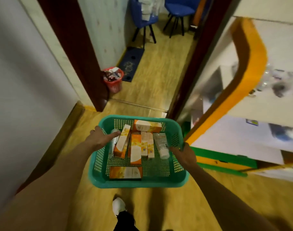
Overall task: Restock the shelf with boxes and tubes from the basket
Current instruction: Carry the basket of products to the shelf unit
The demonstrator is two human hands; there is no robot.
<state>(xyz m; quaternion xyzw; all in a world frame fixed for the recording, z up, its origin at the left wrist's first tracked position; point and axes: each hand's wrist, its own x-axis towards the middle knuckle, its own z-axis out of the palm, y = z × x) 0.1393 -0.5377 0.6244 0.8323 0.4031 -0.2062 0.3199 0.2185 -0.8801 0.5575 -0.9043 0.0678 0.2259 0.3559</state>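
Note:
I carry a green plastic basket [142,183] above the floor, in the lower middle of the head view. My left hand [101,137] grips its left rim, thumb lying inside. My right hand [185,154] grips the right rim. Inside lie several orange-and-white boxes [135,152], one flat near the front wall [125,172], one across the back [148,125]. A clear tube with a white cap [162,145] lies at the right side. Another pale tube [114,132] is partly hidden under my left thumb. The shelf [249,67] with orange trim stands to the right, its contents blurred.
A doorway with dark brown frame [72,52] opens ahead onto a wooden floor. A red waste bin [113,79] and a dark mat [131,64] lie beyond it. Two blue chairs [177,9] stand further back. A white wall runs along the left. My foot [119,205] shows below.

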